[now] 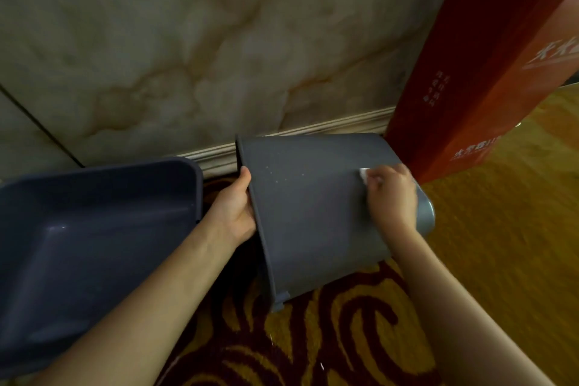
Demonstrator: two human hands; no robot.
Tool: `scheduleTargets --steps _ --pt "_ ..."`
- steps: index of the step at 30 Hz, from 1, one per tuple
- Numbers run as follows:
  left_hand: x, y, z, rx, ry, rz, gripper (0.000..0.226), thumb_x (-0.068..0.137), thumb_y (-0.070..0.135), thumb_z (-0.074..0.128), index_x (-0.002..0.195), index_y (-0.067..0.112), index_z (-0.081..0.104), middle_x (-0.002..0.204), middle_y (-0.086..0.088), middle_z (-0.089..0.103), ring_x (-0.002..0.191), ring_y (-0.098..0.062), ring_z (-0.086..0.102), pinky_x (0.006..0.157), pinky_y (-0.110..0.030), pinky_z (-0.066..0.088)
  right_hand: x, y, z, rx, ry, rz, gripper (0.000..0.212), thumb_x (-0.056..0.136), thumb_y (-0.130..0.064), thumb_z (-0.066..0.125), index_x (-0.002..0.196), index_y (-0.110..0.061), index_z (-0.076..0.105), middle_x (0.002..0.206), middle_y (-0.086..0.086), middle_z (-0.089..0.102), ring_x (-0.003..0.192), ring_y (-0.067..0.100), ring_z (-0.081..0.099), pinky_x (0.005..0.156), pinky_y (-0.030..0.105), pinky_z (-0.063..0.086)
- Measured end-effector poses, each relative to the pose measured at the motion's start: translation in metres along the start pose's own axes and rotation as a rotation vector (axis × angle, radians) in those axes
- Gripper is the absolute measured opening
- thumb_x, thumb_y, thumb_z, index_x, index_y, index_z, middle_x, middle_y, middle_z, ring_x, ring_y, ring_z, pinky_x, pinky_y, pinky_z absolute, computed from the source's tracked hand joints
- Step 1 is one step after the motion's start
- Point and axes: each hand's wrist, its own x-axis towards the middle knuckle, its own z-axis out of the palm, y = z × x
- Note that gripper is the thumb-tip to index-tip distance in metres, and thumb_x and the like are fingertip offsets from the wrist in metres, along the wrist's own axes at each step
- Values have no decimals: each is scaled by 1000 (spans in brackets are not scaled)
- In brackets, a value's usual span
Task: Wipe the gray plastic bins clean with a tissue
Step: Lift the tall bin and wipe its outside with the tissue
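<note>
Two bare arms reached out from the bottom. Left hand (pixel 233 210) gripped the rim of a tipped bin (pixel 313 213). Right hand (pixel 390 194) pinched a white tissue (pixel 363 173) flat on the bin's side, near its base. The bin lay on its side on the carpet (pixel 344 338), by the wall (pixel 188 41). It looked light, stiff and smooth, so the rim was a good place to hold. Small pale spots (pixel 279 177) dotted its side. Another bin (pixel 94 229) sat close on the left. A red box (pixel 470 72) stood just behind.
</note>
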Motion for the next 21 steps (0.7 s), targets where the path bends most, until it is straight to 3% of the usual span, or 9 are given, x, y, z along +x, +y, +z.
scheduleTargets --steps 6,9,13,18,21 --pt "-9 1 8 -21 -17 25 41 94 42 36 91 10 63 62 -4 75 55 -15 71 43 -26 55 6 13 -15 55 86 153 24 92 -19 54 100 -1 67 105 17 54 96 34 54 82 37 43" --pt "-15 9 7 17 -67 58 42 94 42 36 93 11 64 70 -4 76 62 -15 72 48 -26 56 -19 -27 -11 140 109 -34 16 88 -12 57 96 -3 68 97 20 56 85 34 56 75 27 37" --pt "-24 15 9 -18 -150 96 42 95 38 35 94 8 64 74 -6 76 69 -15 73 57 -26 58 -60 -99 6 344 8 -295 10 82 -8 63 89 -10 70 85 15 57 71 20 53 64 23 37" --pt "-37 18 7 -94 -254 72 56 95 38 35 73 4 74 72 -9 74 71 -16 72 62 -25 58 -87 -127 24 448 -32 -261 12 88 -11 57 94 -9 67 90 4 53 75 14 50 64 14 34" --pt "-41 18 6 -64 -254 66 51 94 39 37 87 4 73 80 -10 75 77 -16 73 65 -26 58 -82 -120 23 382 -7 -324 13 88 -12 57 97 -10 66 94 10 56 83 22 55 67 26 43"
